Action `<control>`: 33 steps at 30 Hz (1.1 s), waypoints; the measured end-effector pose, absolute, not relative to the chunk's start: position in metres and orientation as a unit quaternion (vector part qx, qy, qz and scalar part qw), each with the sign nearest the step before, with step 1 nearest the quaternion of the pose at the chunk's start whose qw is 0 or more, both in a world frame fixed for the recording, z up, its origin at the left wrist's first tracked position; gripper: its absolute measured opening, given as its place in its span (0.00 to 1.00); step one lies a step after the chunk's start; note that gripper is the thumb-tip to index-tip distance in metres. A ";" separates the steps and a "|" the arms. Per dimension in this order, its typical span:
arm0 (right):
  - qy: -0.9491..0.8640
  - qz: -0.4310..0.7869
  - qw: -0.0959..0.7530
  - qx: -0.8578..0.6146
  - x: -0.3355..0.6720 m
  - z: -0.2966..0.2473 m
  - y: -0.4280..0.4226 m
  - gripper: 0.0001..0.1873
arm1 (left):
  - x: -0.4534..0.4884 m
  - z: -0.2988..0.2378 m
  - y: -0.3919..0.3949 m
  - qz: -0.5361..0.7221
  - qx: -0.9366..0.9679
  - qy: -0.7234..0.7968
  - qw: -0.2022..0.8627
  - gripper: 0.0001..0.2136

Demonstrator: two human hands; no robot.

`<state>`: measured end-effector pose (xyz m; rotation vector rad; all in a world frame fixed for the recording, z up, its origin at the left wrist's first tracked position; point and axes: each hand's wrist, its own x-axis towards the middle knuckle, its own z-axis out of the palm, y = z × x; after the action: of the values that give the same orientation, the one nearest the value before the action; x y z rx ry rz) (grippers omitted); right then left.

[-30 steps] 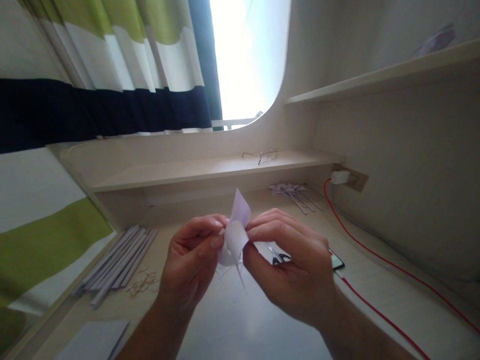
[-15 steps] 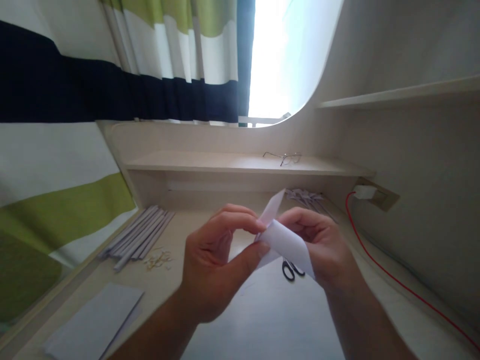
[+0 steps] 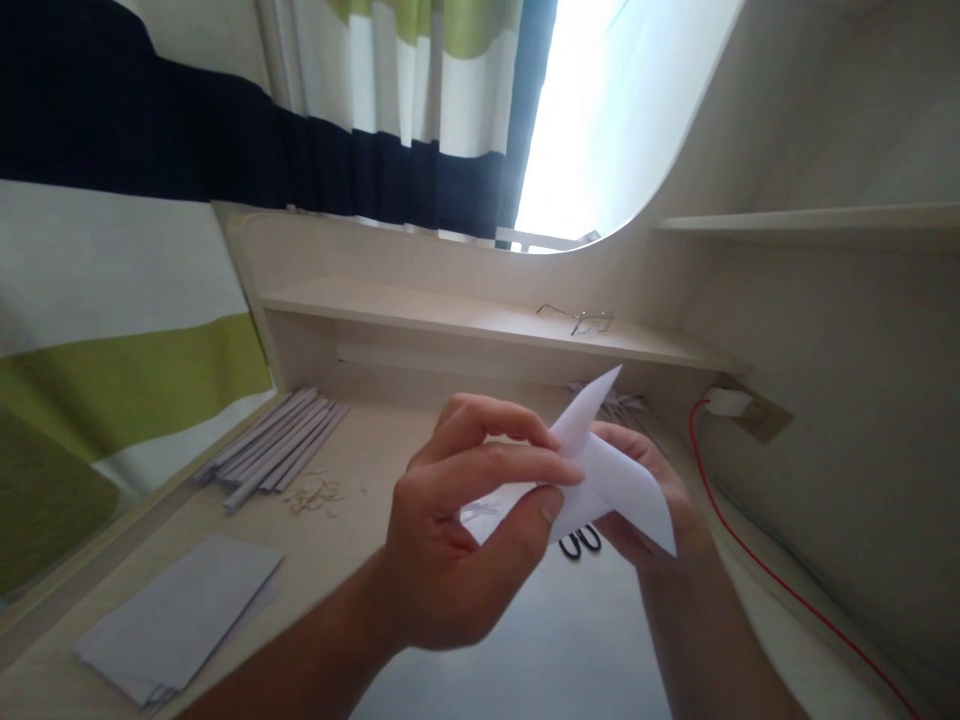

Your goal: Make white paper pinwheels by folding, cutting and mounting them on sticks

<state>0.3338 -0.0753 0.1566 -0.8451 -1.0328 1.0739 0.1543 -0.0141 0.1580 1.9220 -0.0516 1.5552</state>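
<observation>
A folded white paper piece [image 3: 615,478] with pointed flaps is held in front of me above the desk. My left hand [image 3: 465,540] pinches its middle between thumb and fingers. Behind the paper, my right hand [image 3: 660,500] supports and grips it from the far side, with its fingers mostly hidden. Black-handled scissors [image 3: 581,543] lie on the desk just under the paper.
A bundle of rolled paper sticks [image 3: 274,448] and some rubber bands [image 3: 315,494] lie at the left. A stack of white sheets [image 3: 180,615] sits at the front left. Glasses [image 3: 581,320] rest on the low shelf. A red cable [image 3: 757,570] runs from a wall charger [image 3: 727,402].
The paper has been opened from a small curled shape into wider pointed flaps and turned sideways. My view has shifted left, and both hands have moved right.
</observation>
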 end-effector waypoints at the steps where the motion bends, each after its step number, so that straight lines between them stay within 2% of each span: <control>1: -0.457 0.475 0.655 -0.370 0.334 0.157 -0.076 0.21 | 0.153 0.158 -0.014 0.593 0.737 -0.021 0.323 0.14; 18: -0.480 0.477 0.664 -0.318 0.331 0.159 -0.075 0.20 | 0.160 0.152 -0.009 0.581 0.724 0.014 0.371 0.13; 27: -0.487 0.439 0.657 -0.371 0.330 0.157 -0.078 0.21 | 0.160 0.150 -0.008 0.578 0.718 0.014 0.389 0.12; 33: -0.471 0.459 0.650 -0.380 0.330 0.159 -0.078 0.23 | 0.161 0.150 -0.005 0.580 0.693 0.000 0.427 0.09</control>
<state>0.3300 -0.0776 0.1592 -0.8633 -1.0696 1.0431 0.1606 -0.0053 0.1501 1.7318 -0.0006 1.4499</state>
